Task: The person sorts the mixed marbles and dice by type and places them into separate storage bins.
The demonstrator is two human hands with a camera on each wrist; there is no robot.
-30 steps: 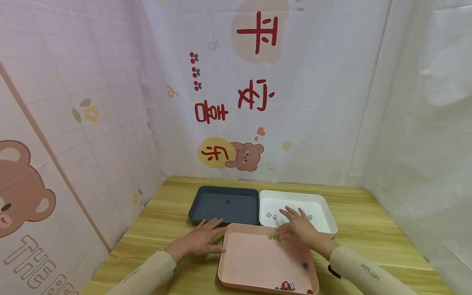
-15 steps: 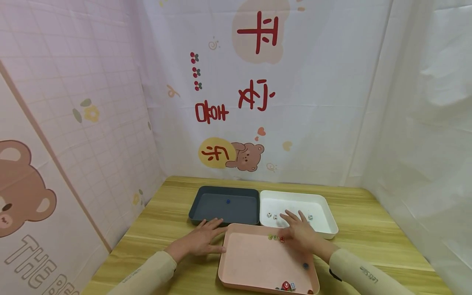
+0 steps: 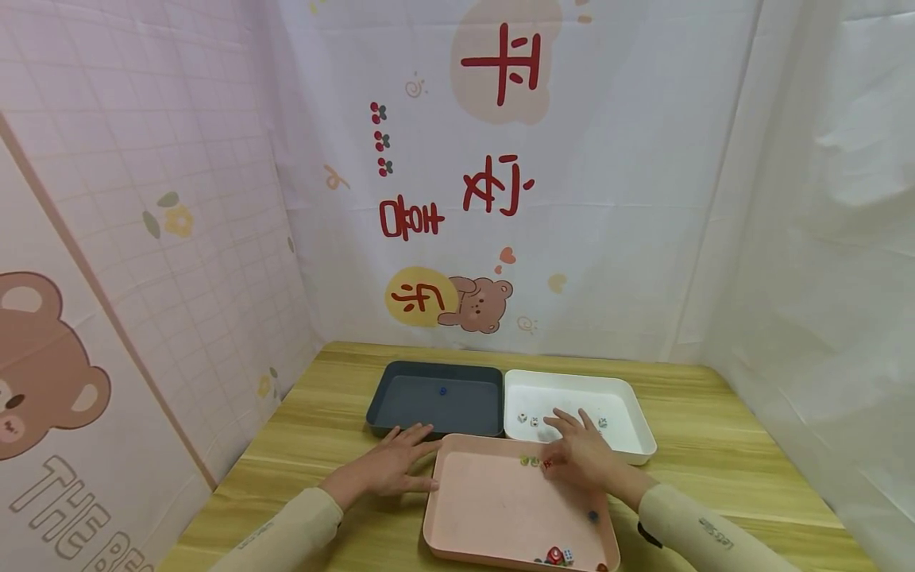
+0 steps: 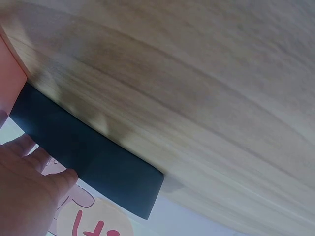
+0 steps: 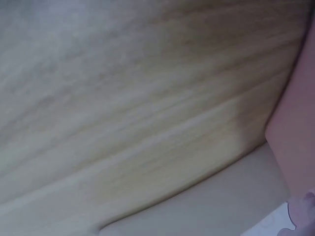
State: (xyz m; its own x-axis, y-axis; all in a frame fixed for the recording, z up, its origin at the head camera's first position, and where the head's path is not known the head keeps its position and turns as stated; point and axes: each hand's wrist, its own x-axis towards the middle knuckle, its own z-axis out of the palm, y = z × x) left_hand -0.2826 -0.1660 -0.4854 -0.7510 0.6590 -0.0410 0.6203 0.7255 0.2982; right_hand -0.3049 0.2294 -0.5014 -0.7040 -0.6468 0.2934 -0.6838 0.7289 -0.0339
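In the head view, my left hand (image 3: 386, 465) lies with fingers extended beside the pink tray (image 3: 493, 508), thumb and a fingertip at its left rim. Other fingertips reach the near edge of the dark grey tray (image 3: 396, 425). My right hand (image 3: 582, 457) is over the pink tray's far right corner, thumb and index pinching a small red die (image 3: 547, 464), partly covered by the fingers. Small yellow-green dice (image 3: 529, 461) lie just left of it. Only the left hand (image 4: 29, 189) shows in the wrist views.
Behind stands a white tray (image 3: 636, 413) with several whitish dice (image 3: 523, 418). One blue die (image 3: 443, 392) sits in the dark tray. A dark blue die (image 3: 593, 516), a larger red die (image 3: 554, 555) and a light blue die (image 3: 568, 556) lie in the pink tray.
The red die has shifted slightly right, away from the yellow-green ones, and the right thumb and index have closed on it. The left hand stays in place.
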